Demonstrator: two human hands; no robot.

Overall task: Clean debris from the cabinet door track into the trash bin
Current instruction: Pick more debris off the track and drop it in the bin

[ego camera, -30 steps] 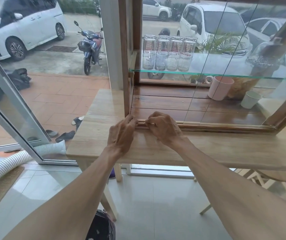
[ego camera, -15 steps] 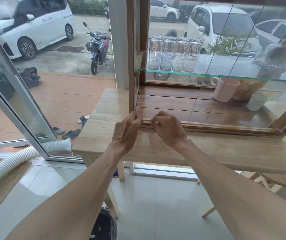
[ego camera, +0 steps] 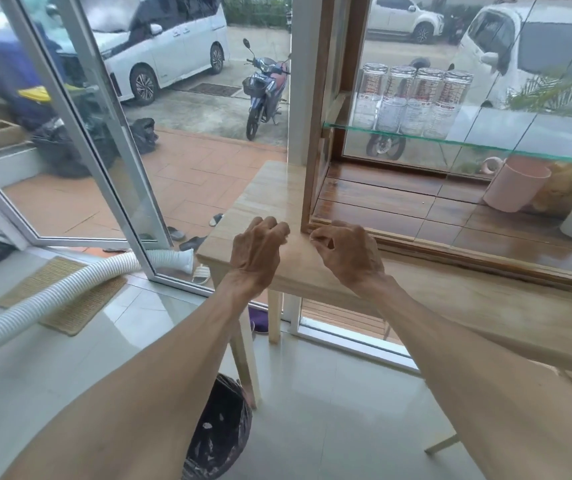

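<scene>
Wooden door track (ego camera: 450,249) runs along the cabinet's front bottom edge; long axis goes from its left end, by the cabinet's upright post (ego camera: 312,168), away to the right and slightly toward the camera. Both forearms reach forward over the pale wooden table (ego camera: 263,199). Left hand (ego camera: 256,249): knuckles up, fingers curled into a loose fist over the table, just left of the track's end; cannot tell whether it holds anything. Right hand (ego camera: 346,252): fingers bent, thumb and forefinger pinched close at the track's left end; any debris between them is too small to make out. Trash bin (ego camera: 218,431), lined with a black bag, stands on the floor below the left forearm.
</scene>
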